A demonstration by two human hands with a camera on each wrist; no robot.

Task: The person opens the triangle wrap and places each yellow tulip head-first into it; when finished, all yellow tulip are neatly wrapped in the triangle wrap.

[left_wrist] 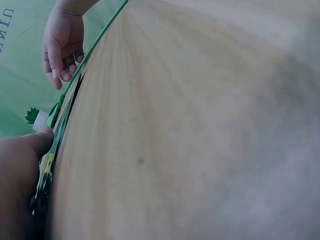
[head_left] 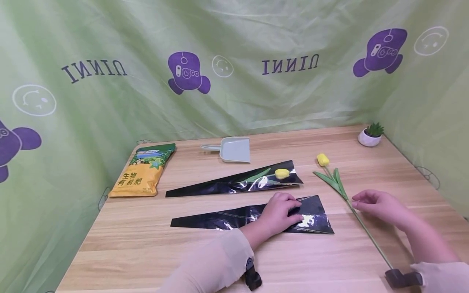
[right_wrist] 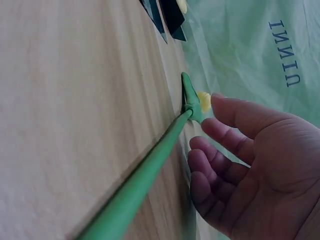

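While the right hand (head_left: 381,205), loosely bent, holds nothing beside the tulip (head_left: 342,190) on the table (head_left: 128,252), the left hand (head_left: 277,212) rests spread on the near black wrap (head_left: 316,206). Pushing hard might crinkle the wrap; a bump could roll the tulip.

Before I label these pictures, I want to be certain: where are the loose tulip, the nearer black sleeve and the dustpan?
Loose tulip (head_left: 341,188): head view, on a leaf.
Nearer black sleeve (head_left: 239,216): head view, on its dark film.
Dustpan (head_left: 235,149): head view, on its pan.
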